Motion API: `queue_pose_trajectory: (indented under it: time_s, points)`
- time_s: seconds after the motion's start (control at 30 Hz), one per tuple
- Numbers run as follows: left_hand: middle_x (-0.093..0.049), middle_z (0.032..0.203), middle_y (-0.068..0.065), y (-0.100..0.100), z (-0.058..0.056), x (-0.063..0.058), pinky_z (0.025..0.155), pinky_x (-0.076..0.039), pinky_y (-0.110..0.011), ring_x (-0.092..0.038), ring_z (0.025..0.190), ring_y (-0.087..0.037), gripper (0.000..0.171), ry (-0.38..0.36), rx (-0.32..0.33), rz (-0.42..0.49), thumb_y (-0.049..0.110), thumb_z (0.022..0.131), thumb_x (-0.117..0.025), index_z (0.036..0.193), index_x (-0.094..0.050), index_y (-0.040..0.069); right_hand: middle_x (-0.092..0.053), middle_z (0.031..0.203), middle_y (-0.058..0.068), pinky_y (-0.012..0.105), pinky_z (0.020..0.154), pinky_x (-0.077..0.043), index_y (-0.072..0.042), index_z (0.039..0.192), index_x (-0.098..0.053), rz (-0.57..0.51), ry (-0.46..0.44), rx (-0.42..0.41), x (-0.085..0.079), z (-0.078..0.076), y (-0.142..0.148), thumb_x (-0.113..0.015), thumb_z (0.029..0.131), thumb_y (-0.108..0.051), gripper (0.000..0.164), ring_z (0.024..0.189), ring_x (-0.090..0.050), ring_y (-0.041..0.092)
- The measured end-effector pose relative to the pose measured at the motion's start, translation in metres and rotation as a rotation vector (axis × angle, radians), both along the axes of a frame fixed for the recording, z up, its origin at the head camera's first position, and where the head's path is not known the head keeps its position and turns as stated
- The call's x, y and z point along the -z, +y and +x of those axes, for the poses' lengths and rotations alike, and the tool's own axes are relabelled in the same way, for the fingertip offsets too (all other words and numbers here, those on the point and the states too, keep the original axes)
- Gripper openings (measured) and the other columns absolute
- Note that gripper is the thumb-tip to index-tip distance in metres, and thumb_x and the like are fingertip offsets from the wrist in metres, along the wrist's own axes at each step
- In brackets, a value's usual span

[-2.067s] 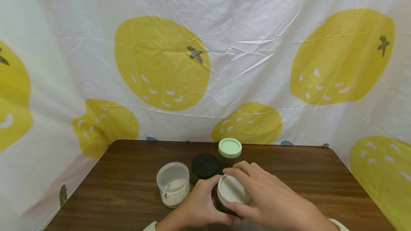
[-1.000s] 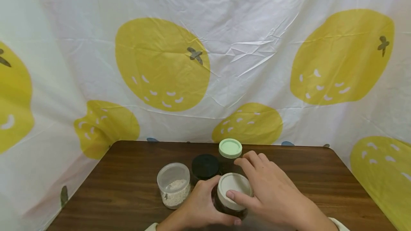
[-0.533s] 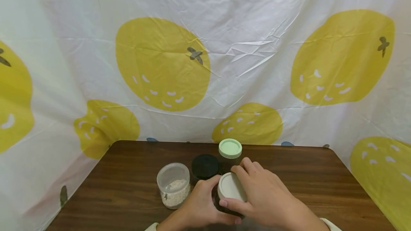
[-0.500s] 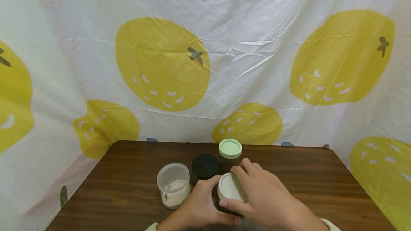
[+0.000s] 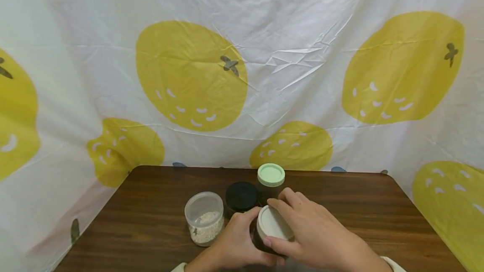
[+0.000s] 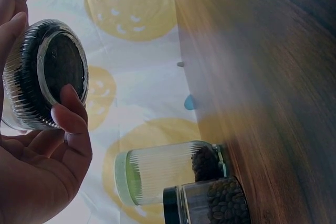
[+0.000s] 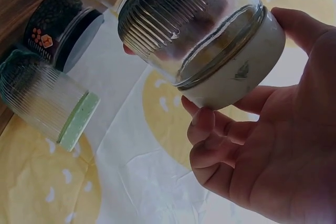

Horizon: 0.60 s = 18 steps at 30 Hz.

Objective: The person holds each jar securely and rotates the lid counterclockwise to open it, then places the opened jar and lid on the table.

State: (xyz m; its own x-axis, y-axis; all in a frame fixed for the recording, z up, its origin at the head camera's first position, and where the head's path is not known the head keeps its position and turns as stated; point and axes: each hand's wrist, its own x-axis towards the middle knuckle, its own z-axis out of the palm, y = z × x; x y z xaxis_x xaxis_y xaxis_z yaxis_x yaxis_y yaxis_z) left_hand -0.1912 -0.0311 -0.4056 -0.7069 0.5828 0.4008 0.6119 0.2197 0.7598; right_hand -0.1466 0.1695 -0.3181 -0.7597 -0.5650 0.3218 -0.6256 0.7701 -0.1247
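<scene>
My left hand [image 5: 238, 238] grips a ribbed glass jar [image 6: 34, 72] with dark contents. In the left wrist view its fingers curl round the jar's underside, and the jar hangs above the tabletop. A white lid [image 5: 274, 223] sits on top of the jar. My right hand [image 5: 317, 232] pinches this lid between thumb and fingers, and its palm hides the lid's right edge. The right wrist view shows the lid's side wall [image 7: 244, 69] with a small dark mark, and bare glass between it and the ribs.
A lidless clear tub [image 5: 204, 223] with pale flakes stands left of my hands. Behind the held jar are a black-lidded jar [image 5: 242, 195] of coffee beans and a taller ribbed jar with a light green lid [image 5: 271, 174]. A lemon-print cloth [image 5: 295, 74] hangs behind the brown table [image 5: 151, 205].
My right hand loosened from the white lid about a second ago, then took hold of it again and turned slightly. The left hand keeps its grip on the jar; the other containers stay put.
</scene>
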Motion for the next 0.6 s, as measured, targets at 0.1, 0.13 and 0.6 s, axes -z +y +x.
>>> queue_pose_trajectory:
  time_s: [0.1,0.13,0.6]
  points:
    - [-0.073,0.107,0.005,-0.0002,-0.0001,0.0005,0.074,-0.060,-0.028,-0.066,0.090,-0.004,0.068,-0.005,0.007,0.003,0.049,0.069,-0.086,0.126,-0.058,0.025,-0.054,0.110,-0.008,0.025,0.064,-0.050,-0.013,0.133,-0.061,-0.007,0.001,-0.019,-0.0004,0.0003,0.0005,-0.057,0.091,-0.061,0.064,0.083,-0.046,0.004]
    - [-0.073,0.108,0.005,-0.0003,-0.0003,0.0007,0.074,-0.060,-0.028,-0.066,0.090,-0.004,0.068,-0.005,0.012,0.007,0.048,0.069,-0.086,0.126,-0.058,0.025,-0.054,0.111,-0.009,0.026,0.065,-0.051,-0.015,0.133,-0.061,-0.009,0.004,-0.028,-0.0006,0.0002,0.0007,-0.057,0.091,-0.060,0.062,0.085,-0.046,0.004]
    - [-0.073,0.108,0.003,-0.0006,-0.0015,0.0031,0.073,-0.060,-0.028,-0.067,0.091,-0.006,0.067,-0.033,0.052,0.045,0.044,0.071,-0.086,0.128,-0.057,0.023,-0.054,0.129,-0.007,0.038,0.085,-0.052,-0.019,0.134,-0.056,-0.026,0.052,-0.196,-0.0019,0.0010,0.0072,-0.068,0.088,-0.035,0.050,0.107,-0.046,0.011]
